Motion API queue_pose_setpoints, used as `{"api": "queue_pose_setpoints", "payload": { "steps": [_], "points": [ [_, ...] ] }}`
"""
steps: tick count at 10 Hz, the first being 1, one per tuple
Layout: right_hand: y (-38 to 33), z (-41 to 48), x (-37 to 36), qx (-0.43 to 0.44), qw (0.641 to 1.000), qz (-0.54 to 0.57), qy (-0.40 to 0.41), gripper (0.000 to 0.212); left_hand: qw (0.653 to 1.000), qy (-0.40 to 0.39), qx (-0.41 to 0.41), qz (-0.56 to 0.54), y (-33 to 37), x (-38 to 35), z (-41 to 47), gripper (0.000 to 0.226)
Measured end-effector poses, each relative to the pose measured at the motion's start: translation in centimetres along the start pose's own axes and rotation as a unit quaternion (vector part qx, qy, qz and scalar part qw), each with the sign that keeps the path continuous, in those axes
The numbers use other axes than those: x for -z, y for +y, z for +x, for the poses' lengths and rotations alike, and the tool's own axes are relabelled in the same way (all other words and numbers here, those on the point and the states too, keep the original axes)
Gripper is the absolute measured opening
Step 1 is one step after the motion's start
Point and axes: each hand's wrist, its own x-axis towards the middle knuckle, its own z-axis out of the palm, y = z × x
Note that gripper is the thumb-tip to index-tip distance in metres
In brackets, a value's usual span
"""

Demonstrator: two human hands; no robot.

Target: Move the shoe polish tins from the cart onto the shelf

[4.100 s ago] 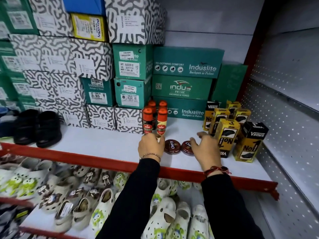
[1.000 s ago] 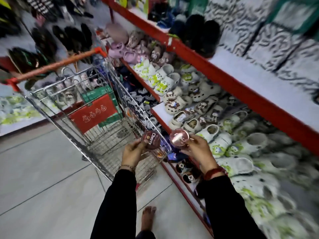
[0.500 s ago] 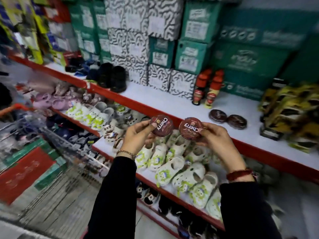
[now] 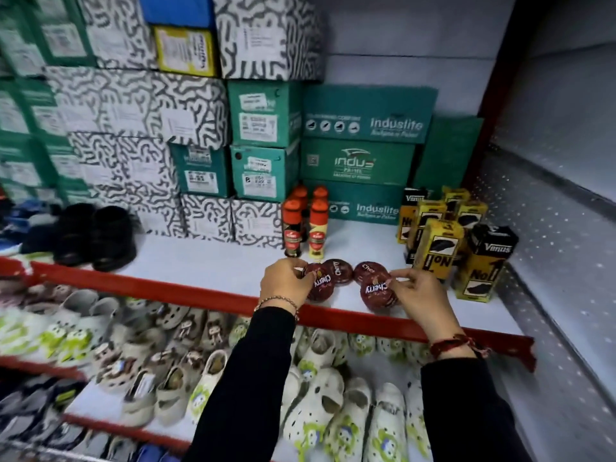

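Near the shelf's [image 4: 206, 261] front edge, left hand [image 4: 286, 283] and right hand [image 4: 421, 295] each clasp a polish tin [image 4: 321, 286] [image 4: 378, 293], tilted, just before two tins [image 4: 340, 271] [image 4: 368, 270] lying flat.

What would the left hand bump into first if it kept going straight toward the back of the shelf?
Probably the two polish bottles standing just behind the left hand and its tin, before any shoe boxes. Depth is hard to judge.

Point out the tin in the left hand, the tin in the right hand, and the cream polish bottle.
Left-hand tin [image 4: 320, 285]: head view, on its lid lettering.
Right-hand tin [image 4: 376, 292]: head view, on its lid.
Cream polish bottle [image 4: 317, 235]: head view, on its label.
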Motion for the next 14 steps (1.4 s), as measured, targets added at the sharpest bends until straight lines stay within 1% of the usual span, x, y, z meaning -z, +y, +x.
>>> {"api": "queue_pose_setpoints", "payload": {
  "steps": [1, 2, 3, 4, 5, 6, 7, 8, 9, 12, 13, 14],
  "points": [
    [0.6, 1.2, -0.2, -0.018, 0.999, -0.044, -0.003, 0.026, 0.994, -0.063, 0.019, 0.082, 0.1, -0.5, 1.7, 0.029],
    [0.7, 1.6, -0.4, -0.033, 0.998, -0.059, -0.008, 0.024, 0.984, -0.122, 0.013, 0.128, 0.1, -0.6, 2.5, 0.031],
    [0.5, 2.0, -0.6, -0.068, 0.996, -0.041, -0.032, 0.018, 0.977, -0.162, 0.001, 0.138, 0.0, -1.3, 2.9, 0.024],
    [0.2, 2.1, -0.6, -0.085, 0.995, -0.014, -0.046, 0.020, 0.977, -0.164, -0.004, 0.136, 0.0, -1.7, 3.1, 0.022],
    [0.1, 2.2, -0.4, -0.084, 0.994, -0.039, -0.058, 0.016, 0.975, -0.174, -0.015, 0.140, 0.0, -1.8, 3.4, 0.022],
    [0.1, 2.1, -0.3, -0.061, 0.993, -0.062, -0.074, 0.024, 0.975, -0.171, -0.034, 0.139, 0.1, -1.6, 3.7, 0.024],
    [-0.3, 2.0, -0.7, 0.027, 0.988, -0.114, -0.097, 0.044, 0.972, -0.183, -0.116, 0.093, 0.3, -1.9, 3.9, 0.047],
    [-0.6, 2.1, -1.9, 0.084, 0.966, -0.184, -0.159, 0.060, 0.951, -0.254, -0.151, 0.095, 1.0, -2.6, 3.5, 0.059],
    [-0.4, 2.2, -2.5, 0.089, 0.958, -0.206, -0.181, 0.062, 0.944, -0.266, -0.155, 0.123, 1.1, -3.2, 3.3, 0.062],
    [0.4, 2.5, -2.3, 0.103, 0.959, -0.215, -0.156, 0.055, 0.948, -0.250, -0.166, 0.112, -0.1, -3.3, 2.8, 0.060],
    [0.2, 1.9, -2.2, 0.127, 0.957, -0.213, -0.150, 0.054, 0.948, -0.235, -0.184, 0.108, -0.1, -3.5, 2.3, 0.060],
    [-0.8, 1.6, -1.7, 0.158, 0.966, -0.181, -0.099, 0.053, 0.953, -0.202, -0.203, 0.099, 0.6, -3.2, 2.2, 0.060]
  ]
}}
